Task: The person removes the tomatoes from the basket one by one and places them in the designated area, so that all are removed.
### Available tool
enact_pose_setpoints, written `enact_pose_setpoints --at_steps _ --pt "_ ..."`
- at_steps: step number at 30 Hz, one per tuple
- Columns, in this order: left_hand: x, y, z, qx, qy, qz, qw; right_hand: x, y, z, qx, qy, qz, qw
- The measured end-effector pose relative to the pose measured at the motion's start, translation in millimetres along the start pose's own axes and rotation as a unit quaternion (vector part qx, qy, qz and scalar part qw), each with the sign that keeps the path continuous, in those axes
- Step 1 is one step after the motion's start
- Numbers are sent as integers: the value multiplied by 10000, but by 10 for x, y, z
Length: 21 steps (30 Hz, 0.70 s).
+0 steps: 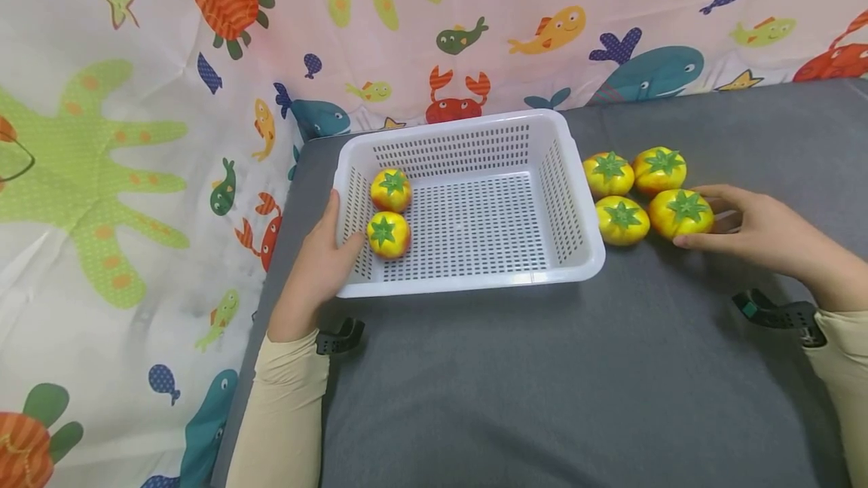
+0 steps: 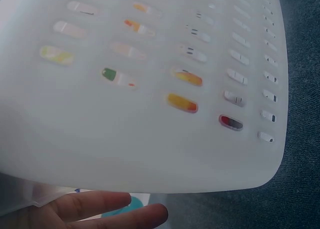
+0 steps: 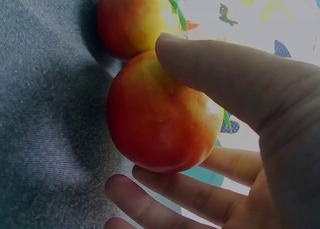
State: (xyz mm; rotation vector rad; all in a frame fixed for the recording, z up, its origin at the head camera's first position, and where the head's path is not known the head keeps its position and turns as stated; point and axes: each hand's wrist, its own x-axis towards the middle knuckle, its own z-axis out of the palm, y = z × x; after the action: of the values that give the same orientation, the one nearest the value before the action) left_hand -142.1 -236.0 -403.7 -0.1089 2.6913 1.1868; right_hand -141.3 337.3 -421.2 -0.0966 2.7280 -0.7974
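Note:
A white plastic basket (image 1: 447,286) with slotted sides stands on the grey cloth. My left hand (image 1: 324,258) grips its left end, thumb over the rim and fingers outside; in the left wrist view, two fingers (image 2: 135,216) show beneath the basket wall (image 2: 125,144). Inside, at the left, lie two yellow-red toy fruits (image 1: 389,235) with green leafy tops. To the right of the basket, my right hand (image 1: 762,228) holds the nearest right fruit (image 1: 678,214) between thumb and fingers. In the right wrist view, the thumb lies on this fruit (image 3: 160,119) and fingers curve behind it.
Three more such fruits sit close together between the basket and my right hand: one at the front (image 1: 620,221), one behind it (image 1: 607,175), one at the back right (image 1: 659,171). A sea-animal printed curtain (image 1: 407,44) borders the grey cloth (image 1: 488,382) at the back and left.

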Motion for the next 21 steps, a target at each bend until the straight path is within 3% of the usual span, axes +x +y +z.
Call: enact_pose_setpoints --at_steps 21 --pt "0 7 10 117 70 2 9999 72 42 55 3 -53 95 9999"
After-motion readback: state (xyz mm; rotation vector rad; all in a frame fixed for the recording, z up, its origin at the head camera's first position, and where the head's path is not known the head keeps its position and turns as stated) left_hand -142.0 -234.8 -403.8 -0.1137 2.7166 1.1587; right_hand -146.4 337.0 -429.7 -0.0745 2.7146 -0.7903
